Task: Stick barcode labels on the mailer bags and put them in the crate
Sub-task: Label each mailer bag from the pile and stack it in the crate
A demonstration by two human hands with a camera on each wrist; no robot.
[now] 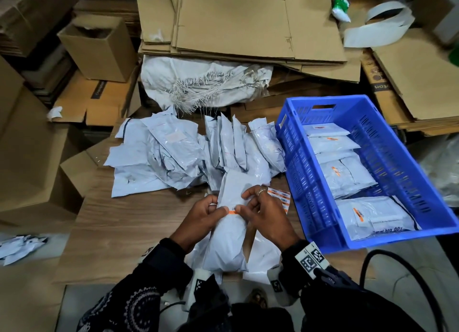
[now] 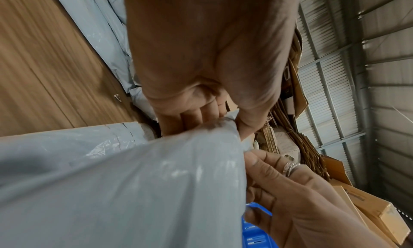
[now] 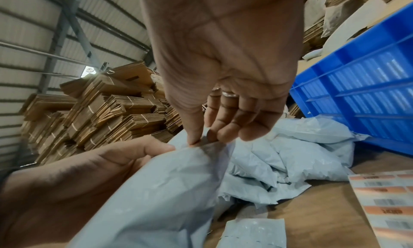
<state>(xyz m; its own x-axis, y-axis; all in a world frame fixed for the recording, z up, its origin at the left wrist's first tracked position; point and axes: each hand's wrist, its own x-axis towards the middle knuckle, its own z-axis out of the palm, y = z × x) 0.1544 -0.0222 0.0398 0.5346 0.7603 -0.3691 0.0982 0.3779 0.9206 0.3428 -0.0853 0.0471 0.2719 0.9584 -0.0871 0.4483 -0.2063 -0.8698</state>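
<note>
Grey mailer bag (image 1: 229, 222) lies lengthwise just left of the blue crate (image 1: 308, 173), gripped from either side by left hand (image 1: 203, 213) and right hand (image 1: 264, 213), thumbs pressing an orange-edged barcode label (image 1: 233, 210) onto it

Both forearms in dark sleeves reach forward over tabletop (image 1: 124, 227), wrists close together. Left hand (image 1: 202, 213) on left edge of held mailer bag (image 1: 227, 242): fingers curled beneath, thumb on top, pointing right. Right hand (image 1: 264, 213) on bag's right edge: thumb tip presses down, fingers curled, ring on one finger. Thumbs nearly meet at orange-striped barcode label (image 1: 233, 210); right grip possibly pinching it, view blurred.
</note>
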